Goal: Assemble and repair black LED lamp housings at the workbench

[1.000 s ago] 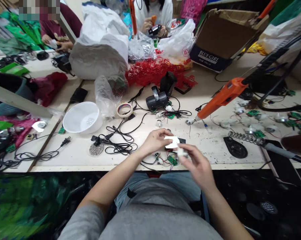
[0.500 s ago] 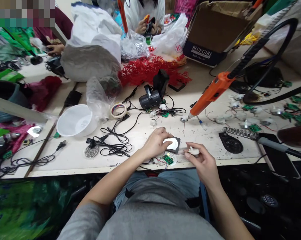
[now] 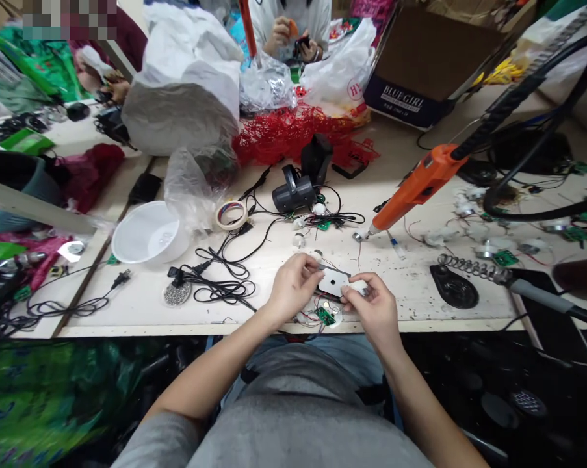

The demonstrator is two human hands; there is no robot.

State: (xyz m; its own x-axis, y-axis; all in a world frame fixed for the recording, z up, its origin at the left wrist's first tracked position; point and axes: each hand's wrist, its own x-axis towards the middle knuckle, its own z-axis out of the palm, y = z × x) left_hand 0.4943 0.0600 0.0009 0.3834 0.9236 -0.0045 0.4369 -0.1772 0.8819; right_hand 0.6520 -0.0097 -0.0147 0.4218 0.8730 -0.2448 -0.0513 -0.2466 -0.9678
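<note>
A flat white plate (image 3: 331, 283) with a dark hole in its middle lies on a dark rectangular piece near the table's front edge. My left hand (image 3: 293, 286) is closed at the plate's left side, fingertips pinched by its edge. A small white part (image 3: 316, 257) shows at those fingertips; whether they grip it or the plate is unclear. On the right, my right hand (image 3: 375, 305) pinches a small white plastic part (image 3: 359, 286) against the plate's right end. Just below, a green circuit board (image 3: 325, 316) with thin wires lies on the table.
An orange electric screwdriver (image 3: 415, 188) hangs right of centre. Black cables (image 3: 225, 286), a tape roll (image 3: 231, 214) and a white plastic bowl (image 3: 149, 234) are left. A soldering iron (image 3: 541, 292) rests at right in its coil holder. A co-worker's hands (image 3: 293, 42) work across the table.
My right hand has moved left to the plate with its white part. My left hand has drawn back from on top of the plate to its left edge, exposing the hole.
</note>
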